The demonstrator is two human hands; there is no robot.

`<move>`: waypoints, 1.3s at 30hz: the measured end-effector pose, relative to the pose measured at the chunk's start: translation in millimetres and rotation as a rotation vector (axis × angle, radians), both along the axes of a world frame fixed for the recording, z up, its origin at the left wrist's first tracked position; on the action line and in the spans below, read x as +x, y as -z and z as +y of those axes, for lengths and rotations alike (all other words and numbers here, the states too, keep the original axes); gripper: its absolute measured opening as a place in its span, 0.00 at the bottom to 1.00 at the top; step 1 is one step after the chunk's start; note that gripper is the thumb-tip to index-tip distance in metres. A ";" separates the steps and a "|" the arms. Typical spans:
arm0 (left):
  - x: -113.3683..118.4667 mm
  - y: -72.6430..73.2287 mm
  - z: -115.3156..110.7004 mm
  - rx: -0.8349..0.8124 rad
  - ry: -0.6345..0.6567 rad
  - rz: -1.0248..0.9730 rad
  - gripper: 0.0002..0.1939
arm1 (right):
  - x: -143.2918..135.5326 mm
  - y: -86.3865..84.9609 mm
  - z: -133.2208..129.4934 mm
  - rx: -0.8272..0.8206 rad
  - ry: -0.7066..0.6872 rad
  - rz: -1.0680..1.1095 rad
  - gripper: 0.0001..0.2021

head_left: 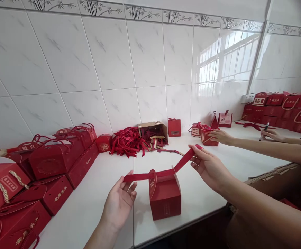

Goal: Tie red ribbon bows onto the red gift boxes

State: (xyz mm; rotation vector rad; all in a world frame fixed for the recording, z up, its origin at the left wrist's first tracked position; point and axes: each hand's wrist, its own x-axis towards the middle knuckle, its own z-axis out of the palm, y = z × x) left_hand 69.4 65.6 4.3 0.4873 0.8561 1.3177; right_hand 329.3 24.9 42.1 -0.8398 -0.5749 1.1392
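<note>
And here's the left hand [118, 204], ribbon end pinched between thumb and fingers; across from it, the right hand [212, 171] pinches the other end, held higher. Between them the red ribbon [137, 177] runs over the small red box [166, 204], meeting its raised top flaps. That box sits upright close to the front edge of the white surface [80, 207]. Careful here: a hard or uneven pull could crease or tear the thin flaps, slip the ribbon out, or drag the box towards that near edge. Farther out, a loose ribbon heap [129, 140] lies by the back edge, with stacked red boxes [54, 157] along the left side.
</note>
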 end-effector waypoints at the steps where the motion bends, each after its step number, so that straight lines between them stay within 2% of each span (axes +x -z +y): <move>1: -1.0 -4.1 0.4 0.051 -0.015 0.021 0.11 | -0.4 -0.7 -0.1 0.030 -0.002 -0.028 0.12; 3: -2.3 -15.5 2.6 0.165 -0.070 0.078 0.10 | -1.1 -4.1 -0.9 0.100 0.011 -0.130 0.13; 6: -0.5 -40.6 9.6 0.377 -0.140 0.169 0.12 | -2.0 -14.6 -2.4 0.195 0.073 -0.369 0.15; 9: 6.3 -71.5 18.2 0.589 -0.096 0.291 0.15 | -4.5 -29.1 -2.7 0.271 0.111 -0.569 0.14; 12: 15.3 -99.5 23.7 0.716 0.003 0.428 0.16 | -9.3 -42.7 -1.7 0.334 0.116 -0.690 0.13; 14: 21.0 -113.2 25.1 0.767 0.026 0.473 0.16 | -13.4 -50.2 -0.5 0.370 0.100 -0.736 0.12; 17: 28.2 -126.0 25.3 0.848 0.000 0.512 0.15 | -20.2 -59.9 2.2 0.389 0.047 -0.740 0.13; 20: 34.1 -131.9 24.1 0.900 -0.008 0.557 0.11 | -26.8 -68.1 5.9 0.401 0.006 -0.709 0.13; 23: 38.3 -133.4 21.7 0.882 0.003 0.568 0.12 | -31.6 -73.0 9.5 0.433 -0.056 -0.636 0.12; 28: 39.1 -128.2 17.9 0.820 0.085 0.564 0.16 | -35.0 -73.9 8.0 0.448 -0.155 -0.514 0.11; 33: 33.9 -122.3 16.2 0.809 0.087 0.504 0.13 | -35.3 -77.9 1.6 0.455 -0.150 -0.453 0.09; 36: 33.5 -124.6 12.8 0.779 0.172 0.437 0.12 | -35.7 -84.2 1.9 0.408 -0.190 -0.371 0.08; 39: 36.9 -128.0 8.2 0.763 0.247 0.409 0.12 | -38.4 -90.0 5.0 0.286 -0.221 -0.375 0.04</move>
